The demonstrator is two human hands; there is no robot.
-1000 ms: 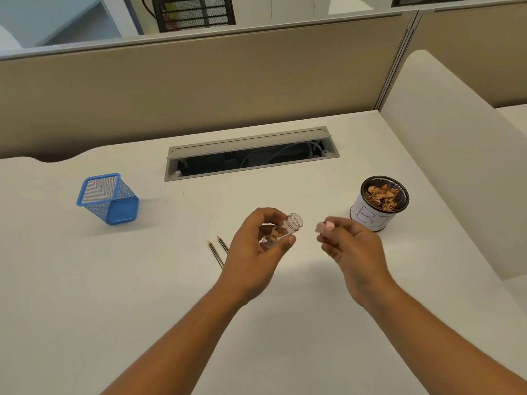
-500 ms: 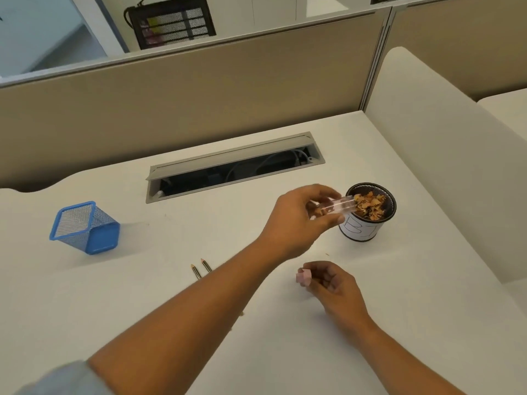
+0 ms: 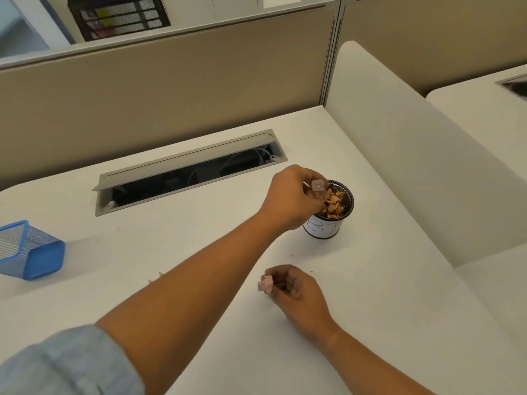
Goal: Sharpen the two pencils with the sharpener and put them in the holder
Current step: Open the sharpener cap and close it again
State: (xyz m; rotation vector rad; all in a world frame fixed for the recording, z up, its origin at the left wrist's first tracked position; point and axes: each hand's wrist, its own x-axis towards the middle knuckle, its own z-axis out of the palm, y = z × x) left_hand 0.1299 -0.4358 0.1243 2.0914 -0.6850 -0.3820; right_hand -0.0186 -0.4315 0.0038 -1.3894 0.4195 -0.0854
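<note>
My left hand (image 3: 292, 195) holds the clear sharpener case (image 3: 317, 186) upended over a black mesh cup (image 3: 343, 208) full of pencil shavings, its closed end up. My right hand (image 3: 293, 289) rests on the desk nearer me, pinching the small pink sharpener head (image 3: 264, 284). The blue mesh holder (image 3: 28, 250) lies tipped on its side at the far left. Only the tips of the two pencils (image 3: 155, 277) peek out beside my left forearm, which hides the remainder.
A grey cable tray (image 3: 182, 169) with its lid open cuts across the back of the white desk (image 3: 370, 323). A beige partition stands behind, and a rounded white divider (image 3: 413, 155) walls off the right side.
My left hand carried the case to the shavings cup and tipped it mouth down. My right hand dropped to the desk with the pink piece. The view shifted right.
</note>
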